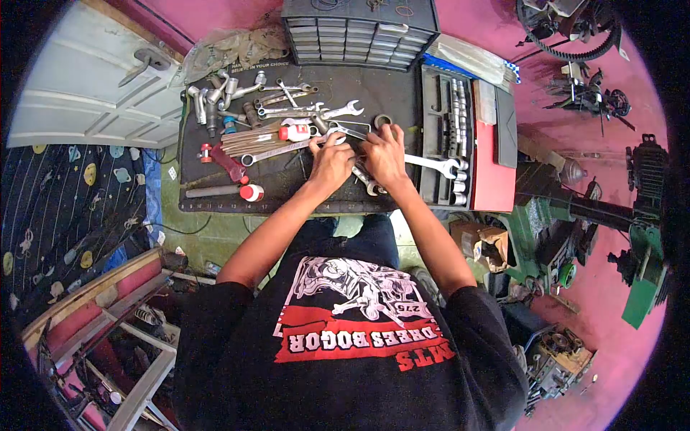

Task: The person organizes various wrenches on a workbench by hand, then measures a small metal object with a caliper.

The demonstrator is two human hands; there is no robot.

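In the head view, the left hand (332, 162) and right hand (385, 153) are curling over wrenches (359, 174) lying mid-mat (215, 205); knuckles are hiding the fingertips, so I cannot tell either grip. A combination wrench (433, 164) is sticking out rightward from under the right hand.

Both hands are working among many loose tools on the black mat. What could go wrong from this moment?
The left hand and right hand sit close together in a crowd of wrenches, so a finger could perhaps get pinched. The combination wrench beside the right hand might be knocked toward the socket tray. The small red-capped part near the mat edge could roll off.
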